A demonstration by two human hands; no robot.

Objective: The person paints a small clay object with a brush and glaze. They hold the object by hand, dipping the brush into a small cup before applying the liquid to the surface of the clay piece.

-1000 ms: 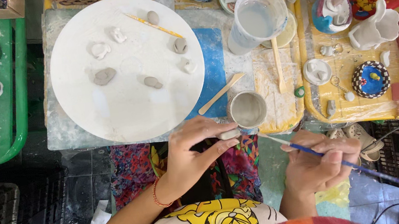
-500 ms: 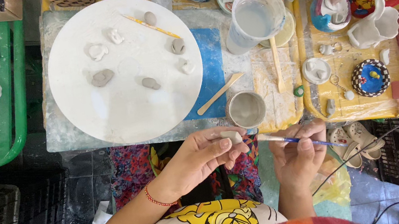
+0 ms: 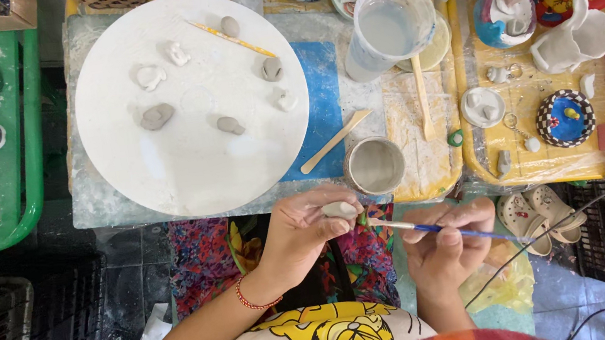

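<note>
My left hand (image 3: 302, 228) pinches a small grey clay piece (image 3: 340, 209) between thumb and fingers, just below the table's front edge. My right hand (image 3: 444, 241) grips a thin blue-handled brush (image 3: 435, 228), whose tip points left and touches the underside of the clay piece. A small grey cup (image 3: 374, 166) stands on the table right above both hands. The round white board (image 3: 162, 165) further left carries several small clay shapes and a yellow stick.
A clear beaker of cloudy water (image 3: 387, 30) and wooden modelling tools (image 3: 335, 141) lie behind the cup. A yellow tray (image 3: 543, 165) at right holds small ceramic figures and a painted dish. A green tray (image 3: 7, 178) with paint bottles stands at left.
My right hand has moved left and up with the brush, bringing its tip against the clay piece. My left hand has risen slightly and stays closed on the clay.
</note>
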